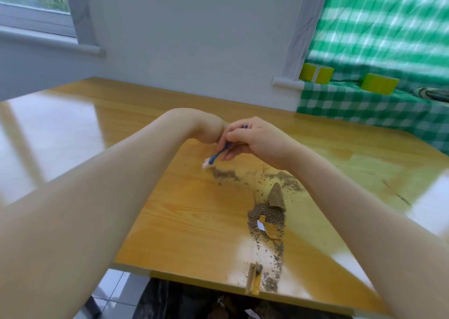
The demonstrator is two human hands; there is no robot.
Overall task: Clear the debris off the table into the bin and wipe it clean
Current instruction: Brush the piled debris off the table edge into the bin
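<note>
Right hand point(252, 141) grips blue brush point(220, 154) beside left hand point(211, 131), grip hidden, near grit point(266, 214), wrapper scraps point(270, 230).

Bare forearms point(97, 197) (both uncovered throughout), bare left hand point(210, 133), right hand point(255, 140)

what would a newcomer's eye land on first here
The two hands meet over the middle of the wooden table: the right hand grips a blue-handled brush, its white tip down at the far end of a trail of brown grit, and the left hand is bent in against it. That trail runs to the near edge, with a brown leaf and wrapper scraps in it.
</note>
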